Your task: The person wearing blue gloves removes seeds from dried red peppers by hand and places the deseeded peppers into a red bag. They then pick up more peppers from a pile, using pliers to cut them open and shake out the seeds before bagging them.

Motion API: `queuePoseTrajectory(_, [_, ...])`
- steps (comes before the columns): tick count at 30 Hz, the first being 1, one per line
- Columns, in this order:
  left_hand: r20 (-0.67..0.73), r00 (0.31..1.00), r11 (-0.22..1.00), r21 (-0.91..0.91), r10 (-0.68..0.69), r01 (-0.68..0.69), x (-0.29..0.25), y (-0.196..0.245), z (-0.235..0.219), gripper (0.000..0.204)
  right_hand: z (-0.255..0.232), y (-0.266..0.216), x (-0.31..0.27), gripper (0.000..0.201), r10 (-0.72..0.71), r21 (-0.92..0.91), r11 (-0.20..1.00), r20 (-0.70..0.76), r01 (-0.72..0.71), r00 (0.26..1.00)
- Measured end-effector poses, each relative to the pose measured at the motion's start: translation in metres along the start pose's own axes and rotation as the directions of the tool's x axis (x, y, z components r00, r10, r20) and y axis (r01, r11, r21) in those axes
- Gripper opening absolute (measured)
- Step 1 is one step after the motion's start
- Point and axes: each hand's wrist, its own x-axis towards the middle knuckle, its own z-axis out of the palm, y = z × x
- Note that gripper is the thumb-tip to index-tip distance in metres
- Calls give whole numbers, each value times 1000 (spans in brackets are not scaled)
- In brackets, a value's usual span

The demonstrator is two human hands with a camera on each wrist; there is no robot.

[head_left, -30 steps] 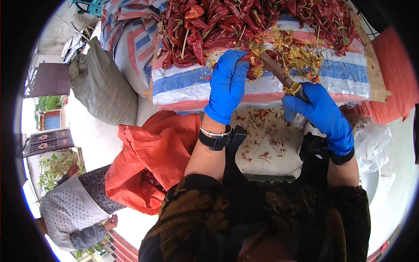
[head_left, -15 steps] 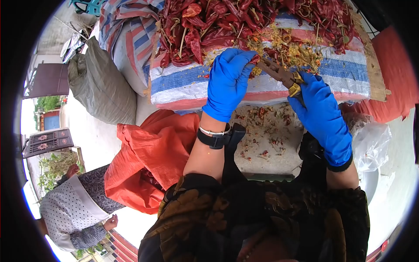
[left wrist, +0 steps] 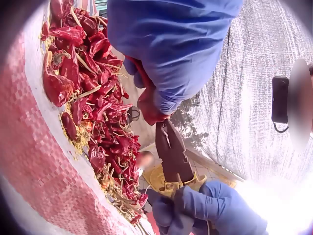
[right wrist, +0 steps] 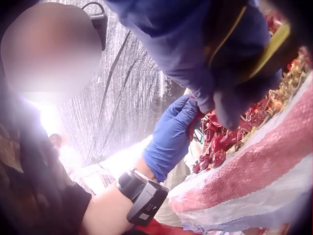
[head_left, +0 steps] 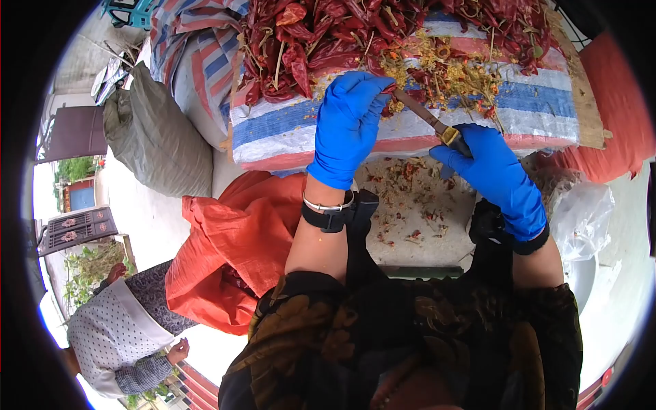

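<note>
Blue gloves cover both hands. My left hand (head_left: 347,130) pinches a dried red chili pepper (left wrist: 150,105), its body mostly inside the fingers and its end poking out. My right hand (head_left: 495,178) grips pliers (head_left: 425,111) by their yellow and black handles. In the left wrist view the pliers' rusty brown nose reaches right up to the end of that chili. Both hands are over the near edge of a striped woven sheet (head_left: 273,140), just in front of a heap of dried red chilies (head_left: 307,44). The right wrist view shows the pliers' handles blurred and close.
Yellow seeds and stem scraps (head_left: 458,78) lie on the sheet, and more bits litter the floor below. An orange-red sack (head_left: 232,225) stands open at left, a grey-green sack (head_left: 160,137) behind it. Another person (head_left: 119,335) is at far left. A clear plastic bag (head_left: 581,219) is at right.
Both hands have shifted slightly left in the head view. The pliers' nose, seen broad half a second ago, now looks narrow as the right hand has turned. The left hand's pinch continues.
</note>
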Motion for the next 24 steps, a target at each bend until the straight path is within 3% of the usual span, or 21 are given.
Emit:
queuePoseTrajectory(1, [-60, 997, 995, -98, -38, 32, 0, 2, 2, 22, -5, -4, 1, 31, 126, 340, 922, 190, -186, 974])
queuePoseTrajectory(5, [-192, 964, 942, -315, -185, 118, -3, 1, 5, 18, -14, -11, 0, 19, 92, 492, 845, 251, -209, 963])
queuePoseTrajectory(9, [-193, 938, 894, -405, -287, 190, -5, 1, 6, 20, -9, -9, -2, 27, 32, 537, 835, 170, -119, 985])
queuePoseTrajectory(11, [-128, 900, 783, -554, -417, 284, -7, 2, 9, 24, 6, -4, -4, 26, -83, 462, 878, -115, 128, 990])
queuePoseTrajectory(12, [-130, 900, 783, -553, -417, 283, -8, 1, 10, 24, 6, 0, -3, 26, -85, 462, 878, -115, 129, 990])
queuePoseTrajectory(14, [-116, 914, 777, -574, -390, 259, -10, -2, 12, 29, 4, 10, 0, 27, -226, 32, 974, 59, 224, 972])
queuePoseTrajectory(15, [-117, 913, 777, -574, -390, 259, -10, -2, 11, 29, 6, 11, -1, 27, -226, 31, 974, 60, 224, 972])
queuePoseTrajectory(17, [-80, 952, 864, -448, -294, 229, -11, -4, 8, 29, 8, 12, -4, 37, -335, -450, 853, -86, 264, 938])
queuePoseTrajectory(18, [-79, 952, 863, -449, -296, 231, -11, -4, 8, 29, 10, 12, -4, 37, -334, -449, 854, -85, 263, 939])
queuePoseTrajectory(20, [-70, 962, 930, -284, -263, 233, -11, -3, 8, 30, 13, 11, -2, 29, -441, -547, 796, -231, 259, 867])
queuePoseTrajectory(24, [-112, 988, 984, -154, -109, 91, -6, -2, 3, 32, 13, 10, -6, 29, -418, -625, 753, -212, 206, 884])
